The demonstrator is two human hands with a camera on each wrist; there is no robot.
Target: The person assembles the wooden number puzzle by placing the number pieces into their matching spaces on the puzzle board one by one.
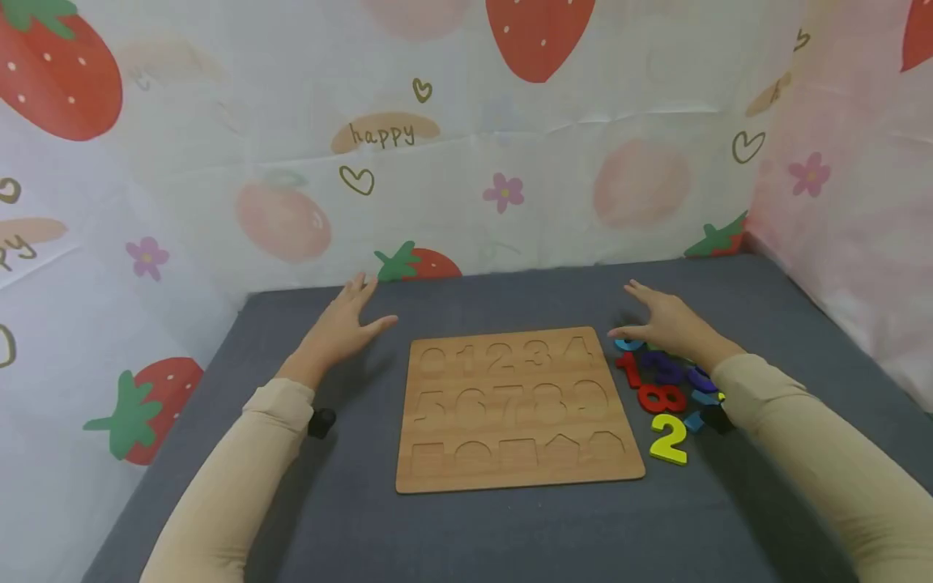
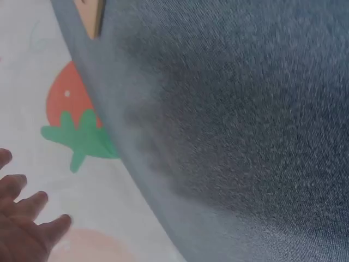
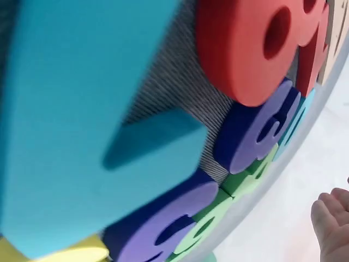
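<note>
Taking the wooden puzzle board (image 1: 519, 409) as landmark, it lies flat in the middle of the grey bench (image 1: 510, 534) with every recess bare: digits in two rows, plain shapes in the bottom row. The loose pieces sit in a crowded heap just right of the board: a yellow 2 (image 1: 668, 439) nearest the person, a red 8 (image 1: 661, 397) above it, a red 1 (image 1: 628, 369) close to the board's right edge, purple numerals (image 1: 666, 368) and small blue pieces (image 1: 703, 398) behind. The right hand (image 1: 665, 321) hovers over the far end of that heap, fingers spread and flat, holding nothing; the left hand (image 1: 342, 324) hangs left of the board's far corner, also spread and empty. The likeliest trouble is the heap itself: the pieces overlap and touch, so a reach for one could drag or scatter its neighbours, and the right sleeve (image 1: 802, 437) already lies across the near pieces and may sweep them along. Similar digits could also be tried in the wrong recess. Strawberry-printed cloth (image 1: 466, 146) walls the bench on three sides, so a knocked piece would stop there.
</note>
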